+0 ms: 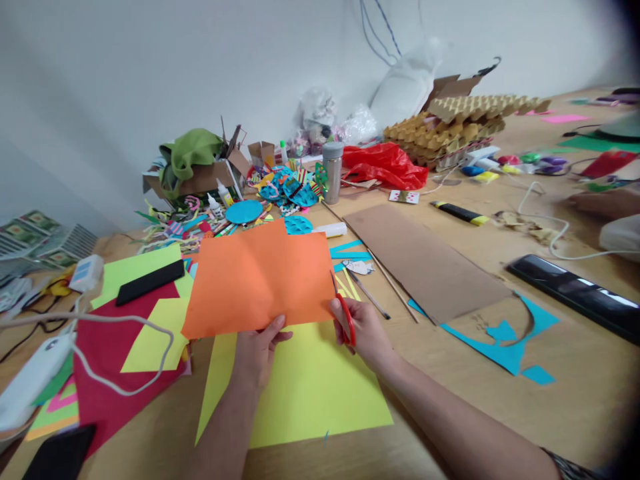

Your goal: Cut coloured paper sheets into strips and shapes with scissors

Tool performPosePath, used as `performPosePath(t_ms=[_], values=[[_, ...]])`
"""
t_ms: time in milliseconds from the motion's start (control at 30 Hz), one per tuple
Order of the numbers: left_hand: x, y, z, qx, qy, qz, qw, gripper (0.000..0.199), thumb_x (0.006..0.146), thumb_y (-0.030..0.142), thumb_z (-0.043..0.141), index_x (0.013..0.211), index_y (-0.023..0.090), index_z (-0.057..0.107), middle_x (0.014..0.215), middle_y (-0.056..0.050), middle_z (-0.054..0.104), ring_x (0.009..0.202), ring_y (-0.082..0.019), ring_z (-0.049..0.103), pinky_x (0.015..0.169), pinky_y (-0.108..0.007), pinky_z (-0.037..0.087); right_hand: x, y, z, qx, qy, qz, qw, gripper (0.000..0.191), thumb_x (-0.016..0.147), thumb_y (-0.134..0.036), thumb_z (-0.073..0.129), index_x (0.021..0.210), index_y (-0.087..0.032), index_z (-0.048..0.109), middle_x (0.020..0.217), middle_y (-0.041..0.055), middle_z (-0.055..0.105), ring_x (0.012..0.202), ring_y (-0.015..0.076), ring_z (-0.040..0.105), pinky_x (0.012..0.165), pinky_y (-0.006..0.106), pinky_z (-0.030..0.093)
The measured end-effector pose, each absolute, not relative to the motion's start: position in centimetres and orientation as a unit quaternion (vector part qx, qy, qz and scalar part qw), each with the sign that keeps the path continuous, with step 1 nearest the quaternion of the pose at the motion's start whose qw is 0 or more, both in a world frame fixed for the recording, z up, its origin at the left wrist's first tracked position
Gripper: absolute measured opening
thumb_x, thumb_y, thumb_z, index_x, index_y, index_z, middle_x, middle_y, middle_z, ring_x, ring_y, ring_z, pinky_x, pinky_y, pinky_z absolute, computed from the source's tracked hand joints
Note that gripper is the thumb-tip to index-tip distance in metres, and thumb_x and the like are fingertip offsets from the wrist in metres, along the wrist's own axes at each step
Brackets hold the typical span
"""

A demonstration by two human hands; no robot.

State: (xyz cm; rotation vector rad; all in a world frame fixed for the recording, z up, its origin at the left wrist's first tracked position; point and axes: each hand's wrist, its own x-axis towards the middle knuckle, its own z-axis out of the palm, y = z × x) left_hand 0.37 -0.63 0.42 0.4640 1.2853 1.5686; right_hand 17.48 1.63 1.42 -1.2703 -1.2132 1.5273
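My left hand (261, 350) pinches the lower edge of a sheet of orange paper (255, 277), thumb on top and fingers underneath. The sheet is raised and tilted towards me, with a notch out of its upper right corner. In my right hand (367, 330) is a pair of red-handled scissors (347, 320), held at the sheet's right edge. Their blades point up and away; I cannot make out whether they touch the paper. Beneath both hands a yellow sheet (310, 393) lies flat on the table.
A brown cardboard piece (425, 260) and blue paper scraps (500, 347) lie to the right, near a black phone (580, 293). On the left are red paper (125, 353) and a white cable (125, 320). A steel flask (333, 173) stands behind. Another person's hand (605, 203) is at far right.
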Motion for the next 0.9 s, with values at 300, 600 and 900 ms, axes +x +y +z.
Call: performPosePath(t_ms=[300, 600, 900], values=[[0.29, -0.68, 0.72, 0.203, 0.537, 0.631, 0.521, 0.059, 0.050, 0.009, 0.081, 0.104, 0.019, 0.061, 0.093, -0.002, 0.066, 0.067, -0.013, 0.064, 0.046, -0.022, 0.057, 17.71, 1.89, 1.05, -0.503, -0.481, 0.601, 0.393, 0.051, 0.077, -0.067, 0.047, 0.065, -0.017, 0.048, 0.039, -0.0060, 0.047, 0.028, 0.0043, 0.035, 0.027, 0.014, 0.028], [0.55, -0.82, 1.29, 0.203, 0.532, 0.633, 0.524, 0.057, 0.049, 0.008, 0.081, 0.102, 0.019, 0.062, 0.084, 0.001, 0.066, 0.064, -0.012, 0.063, 0.044, -0.021, 0.055, 17.51, 1.74, 1.28, -0.512, -0.468, 0.599, 0.399, 0.051, 0.075, -0.068, 0.047, 0.065, -0.018, 0.046, 0.038, -0.0065, 0.045, 0.027, 0.0048, 0.034, 0.026, 0.015, 0.027], [0.54, -0.91, 1.23, 0.209, 0.534, 0.628, 0.526, 0.057, 0.048, 0.010, 0.082, 0.101, 0.019, 0.062, 0.085, 0.001, 0.065, 0.064, -0.011, 0.062, 0.044, -0.020, 0.055, 17.58, 1.77, 1.54, -0.513, -0.468, 0.601, 0.396, 0.050, 0.076, -0.067, 0.047, 0.069, -0.018, 0.048, 0.039, -0.0063, 0.046, 0.028, 0.0054, 0.036, 0.027, 0.015, 0.030]])
